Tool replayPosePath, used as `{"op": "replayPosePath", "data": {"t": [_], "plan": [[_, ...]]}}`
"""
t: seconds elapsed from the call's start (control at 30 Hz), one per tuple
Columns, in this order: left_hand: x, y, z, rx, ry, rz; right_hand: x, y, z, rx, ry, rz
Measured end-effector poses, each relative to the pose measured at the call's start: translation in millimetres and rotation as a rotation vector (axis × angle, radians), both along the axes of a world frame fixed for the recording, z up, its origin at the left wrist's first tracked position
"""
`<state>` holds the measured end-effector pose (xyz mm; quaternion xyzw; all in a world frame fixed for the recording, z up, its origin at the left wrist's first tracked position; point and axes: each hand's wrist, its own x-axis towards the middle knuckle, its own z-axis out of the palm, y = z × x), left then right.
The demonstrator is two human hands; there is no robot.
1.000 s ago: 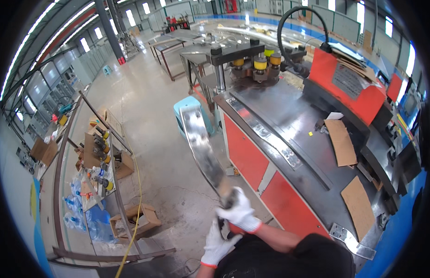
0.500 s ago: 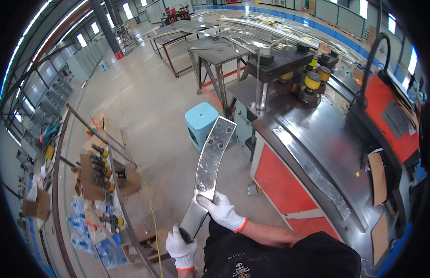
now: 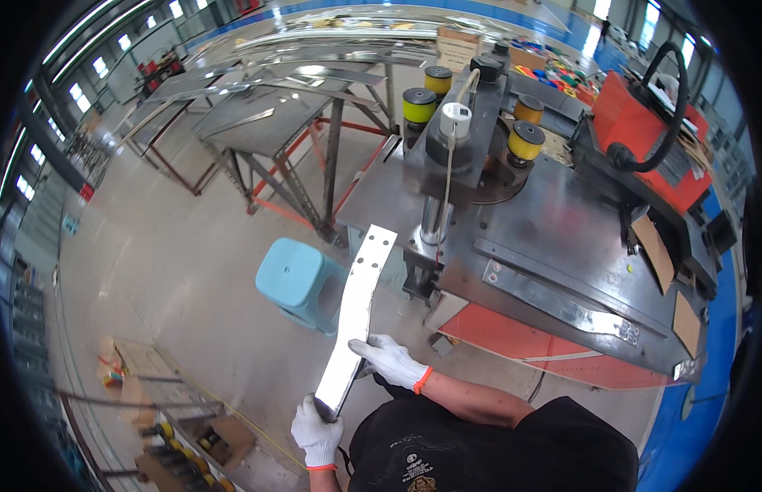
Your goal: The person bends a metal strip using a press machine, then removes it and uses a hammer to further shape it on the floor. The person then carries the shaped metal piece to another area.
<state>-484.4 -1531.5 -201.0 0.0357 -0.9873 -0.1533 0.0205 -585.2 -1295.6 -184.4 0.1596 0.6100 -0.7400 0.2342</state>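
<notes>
Both my hands wear white gloves with orange cuffs. Between them is a bent flat metal bar (image 3: 355, 307), bright with reflected light, with several round holes at its far end. My left hand (image 3: 318, 433) is closed around the bar's near end. Further up, my right hand (image 3: 392, 363) grips its right edge, thumb on top and fingers partly hidden beneath. The bar slants up and away from me, its holed end in front of the machine table. On that table (image 3: 553, 221) lies a similar bent metal bar (image 3: 553, 302) with holes at both ends.
A punching machine (image 3: 459, 148) with yellow-ringed tools stands ahead right, beside a red control box (image 3: 652, 131). A blue plastic stool (image 3: 291, 271) sits just left of the held bar. Metal workbenches (image 3: 270, 123) stand behind it. Boxes with tools (image 3: 176, 455) lie at lower left.
My view has swung to the right, so the machine and stool appear further left. Both hands keep their hold on the metal bar, whose top surface now reflects brightly.
</notes>
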Motion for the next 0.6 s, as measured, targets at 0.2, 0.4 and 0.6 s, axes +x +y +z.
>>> {"op": "replayPosePath", "data": {"t": [0.2,0.4,0.6], "plan": [[-154,-4,12,-0.061,-0.108,-0.179,-104,11,2,0.131,-0.098,-0.115],[-340,-2,6,-0.117,-0.036,-0.559,-167,44,24,0.162,0.082,-0.070],[-505,40,-9,-0.097,-0.061,-0.869,-201,59,25,1.029,0.398,-0.530]]}}
